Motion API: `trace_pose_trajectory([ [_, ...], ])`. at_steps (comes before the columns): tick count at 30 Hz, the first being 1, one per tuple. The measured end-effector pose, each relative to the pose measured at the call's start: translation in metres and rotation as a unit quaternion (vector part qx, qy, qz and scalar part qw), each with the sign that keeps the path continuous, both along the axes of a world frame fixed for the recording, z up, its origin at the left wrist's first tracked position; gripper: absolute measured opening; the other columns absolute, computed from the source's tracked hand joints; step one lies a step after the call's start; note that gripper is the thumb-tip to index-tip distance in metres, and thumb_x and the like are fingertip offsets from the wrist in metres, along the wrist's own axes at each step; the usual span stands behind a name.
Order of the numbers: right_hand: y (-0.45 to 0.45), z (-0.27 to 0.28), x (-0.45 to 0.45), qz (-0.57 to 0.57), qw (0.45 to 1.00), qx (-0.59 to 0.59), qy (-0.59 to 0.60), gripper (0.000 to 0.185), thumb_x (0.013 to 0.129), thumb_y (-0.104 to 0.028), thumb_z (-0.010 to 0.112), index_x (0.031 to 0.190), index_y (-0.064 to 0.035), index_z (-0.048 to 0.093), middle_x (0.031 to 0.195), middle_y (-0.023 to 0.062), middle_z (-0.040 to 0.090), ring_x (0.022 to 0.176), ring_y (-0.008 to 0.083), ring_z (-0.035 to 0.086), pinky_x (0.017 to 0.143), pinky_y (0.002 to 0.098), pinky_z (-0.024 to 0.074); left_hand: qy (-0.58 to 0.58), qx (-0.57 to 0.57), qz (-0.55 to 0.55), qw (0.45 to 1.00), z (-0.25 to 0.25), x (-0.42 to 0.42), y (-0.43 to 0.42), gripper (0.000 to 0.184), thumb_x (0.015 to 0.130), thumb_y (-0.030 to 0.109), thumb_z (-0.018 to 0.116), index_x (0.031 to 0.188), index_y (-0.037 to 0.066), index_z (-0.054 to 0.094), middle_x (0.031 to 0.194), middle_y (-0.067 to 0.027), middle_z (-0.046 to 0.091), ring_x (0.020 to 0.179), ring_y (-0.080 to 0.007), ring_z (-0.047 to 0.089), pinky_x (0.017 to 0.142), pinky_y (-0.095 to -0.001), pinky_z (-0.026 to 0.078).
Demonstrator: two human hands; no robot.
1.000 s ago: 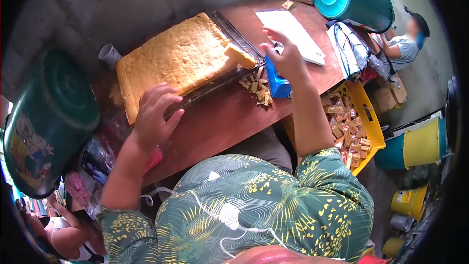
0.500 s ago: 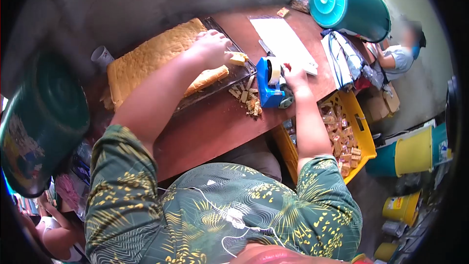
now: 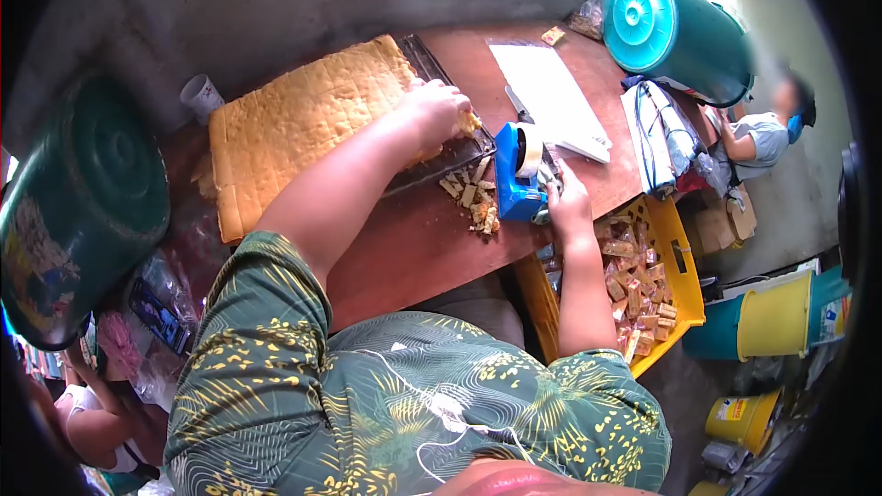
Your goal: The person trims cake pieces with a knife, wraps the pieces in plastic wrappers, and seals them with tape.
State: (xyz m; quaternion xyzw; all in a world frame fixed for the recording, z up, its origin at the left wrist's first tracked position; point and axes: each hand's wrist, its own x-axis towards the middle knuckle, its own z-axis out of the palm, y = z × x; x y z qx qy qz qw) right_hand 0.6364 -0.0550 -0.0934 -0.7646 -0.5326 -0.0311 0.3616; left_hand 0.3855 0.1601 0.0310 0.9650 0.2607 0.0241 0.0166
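My left hand (image 3: 435,112) reaches over the right end of a dark baking tray (image 3: 427,60), fingers closed around a piece of yellow cake (image 3: 469,122). A big slab of golden-brown cake (image 3: 308,124), scored into pieces, fills most of that tray. Beside a blue tape dispenser (image 3: 517,188) with a roll of tape (image 3: 529,149), my right hand (image 3: 570,195) is closed with thumb and fingers together. Something thin and dark shows at its fingertips, too small to name. Cake scraps (image 3: 476,197) lie between tray and dispenser. A knife (image 3: 518,104) rests by a white board (image 3: 547,92).
A yellow crate (image 3: 684,289) of wrapped pieces stands below the table's right edge. A teal bucket (image 3: 675,32) lies at the back right, a green bin (image 3: 101,193) at left. A white cup (image 3: 200,96) stands behind the tray. Other people sit right and lower left.
My left hand has shifted slightly right with the cake piece, away from the slab. My right hand has turned and drawn a little down beside the dispenser. The view has shifted slightly.
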Motion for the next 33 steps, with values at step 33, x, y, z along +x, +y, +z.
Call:
trace_pose_trajectory([
  [33,-0.086,0.12,-0.135,0.282,0.956,-0.009,0.081,0.036,0.09,-0.006,0.072,0.125,0.0,0.065,0.096,0.0154,0.065,0.087,0.0311,0.065,0.082,0.0366,0.0523,-0.527,-0.69,0.163,0.468,-0.012,-0.125,-0.119,0.05,0.112,0.042,0.033,0.127,0.001,0.058,0.103,-0.0094,0.065,0.08,-0.0158,0.062,0.071,-0.0315,0.055],
])
